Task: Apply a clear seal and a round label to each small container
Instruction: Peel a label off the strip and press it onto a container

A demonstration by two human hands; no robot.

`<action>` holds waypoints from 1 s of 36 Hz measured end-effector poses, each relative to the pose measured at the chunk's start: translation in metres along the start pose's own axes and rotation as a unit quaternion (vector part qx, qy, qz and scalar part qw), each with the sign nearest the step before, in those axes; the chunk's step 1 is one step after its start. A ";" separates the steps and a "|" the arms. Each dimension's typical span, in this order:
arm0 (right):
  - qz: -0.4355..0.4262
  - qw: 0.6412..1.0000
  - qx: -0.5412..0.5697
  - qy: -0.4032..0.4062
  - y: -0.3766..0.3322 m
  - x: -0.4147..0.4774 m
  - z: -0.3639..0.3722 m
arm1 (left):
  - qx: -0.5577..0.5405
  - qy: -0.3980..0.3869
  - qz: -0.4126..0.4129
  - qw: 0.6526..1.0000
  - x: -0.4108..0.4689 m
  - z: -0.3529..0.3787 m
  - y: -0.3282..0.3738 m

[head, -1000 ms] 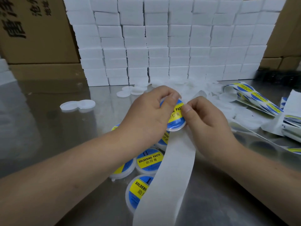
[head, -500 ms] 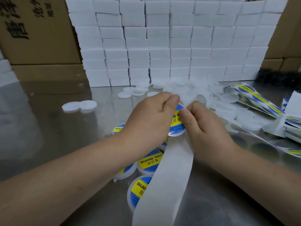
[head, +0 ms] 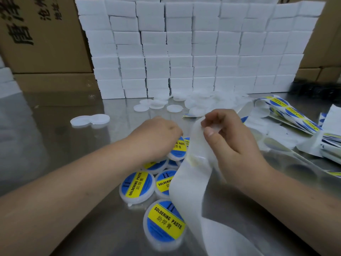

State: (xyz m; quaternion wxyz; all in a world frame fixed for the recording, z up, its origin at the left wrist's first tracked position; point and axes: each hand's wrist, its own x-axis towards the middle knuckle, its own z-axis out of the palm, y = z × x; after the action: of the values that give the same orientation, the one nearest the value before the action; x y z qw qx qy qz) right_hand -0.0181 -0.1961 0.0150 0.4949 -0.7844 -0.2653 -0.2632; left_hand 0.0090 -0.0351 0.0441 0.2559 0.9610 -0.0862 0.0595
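Observation:
Several small round containers with blue and yellow "Soldering Paste" labels [head: 136,185] lie in a cluster on the steel table [head: 55,145]; one [head: 166,220] sits nearest me. My left hand [head: 160,133] is down on the cluster, its curled fingers on the edge of a labelled container [head: 178,149]; the fingertips are hidden. My right hand [head: 230,139] is raised beside it and pinches the top of a long white backing strip [head: 191,185] between thumb and forefinger. The strip hangs down to the bottom edge of the view.
Plain white containers [head: 90,120] lie at the left, and more [head: 212,100] are heaped behind my hands. Strips of blue and yellow round labels [head: 295,115] sprawl at the right. A wall of white boxes [head: 193,52] stands at the back, with cardboard cartons [head: 42,34] at the left.
My left hand has lowered the labelled container from in front of me down onto the cluster. My right hand has left that container, risen and lifted the top of the white strip.

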 end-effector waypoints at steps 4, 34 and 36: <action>-0.015 1.000 0.016 -0.001 -0.002 -0.001 -0.001 | 0.082 0.019 0.003 0.996 0.005 0.001 -0.009; -0.110 0.988 -0.064 0.084 -0.017 -0.005 -0.006 | -0.448 0.003 0.022 0.894 -0.008 -0.032 0.017; -0.008 0.994 -0.072 0.076 -0.012 -0.001 -0.004 | -0.411 0.017 0.038 0.910 -0.008 -0.035 0.017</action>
State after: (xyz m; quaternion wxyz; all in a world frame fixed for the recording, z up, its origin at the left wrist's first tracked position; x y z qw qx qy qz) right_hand -0.0274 -0.1954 0.0227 0.4539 -0.7937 -0.2133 -0.3442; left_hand -0.0050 -0.0313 0.0810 0.6276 0.7653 -0.1354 0.0454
